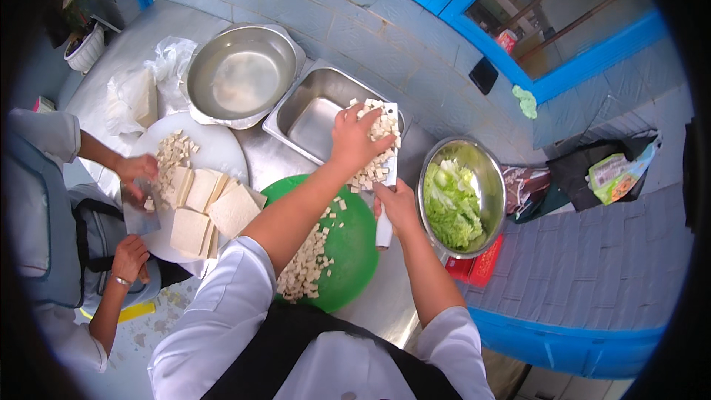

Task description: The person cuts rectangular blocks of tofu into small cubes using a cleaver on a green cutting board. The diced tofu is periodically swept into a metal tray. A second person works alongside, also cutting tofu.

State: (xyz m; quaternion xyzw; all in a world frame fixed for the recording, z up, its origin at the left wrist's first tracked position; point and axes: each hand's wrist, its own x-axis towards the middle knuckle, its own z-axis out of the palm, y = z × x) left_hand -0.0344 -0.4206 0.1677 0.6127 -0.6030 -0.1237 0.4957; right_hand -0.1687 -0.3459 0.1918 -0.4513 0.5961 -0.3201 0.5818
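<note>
My right hand grips the pale handle of a cleaver, its blade held flat above the right end of a steel food pan. Small white tofu cubes are heaped on that blade. Over the heap, my left hand spreads its fingers and holds the cubes against the blade. Below my left forearm lies a round green cutting board, with many more cubes on its left part. The part of the pan's floor that shows is bare metal; the rest is hidden by my hand and the cleaver.
At left a co-worker's hands work with another cleaver at a white board bearing tofu slabs and cubes. A large steel basin stands behind. To the right sits a steel bowl of lettuce.
</note>
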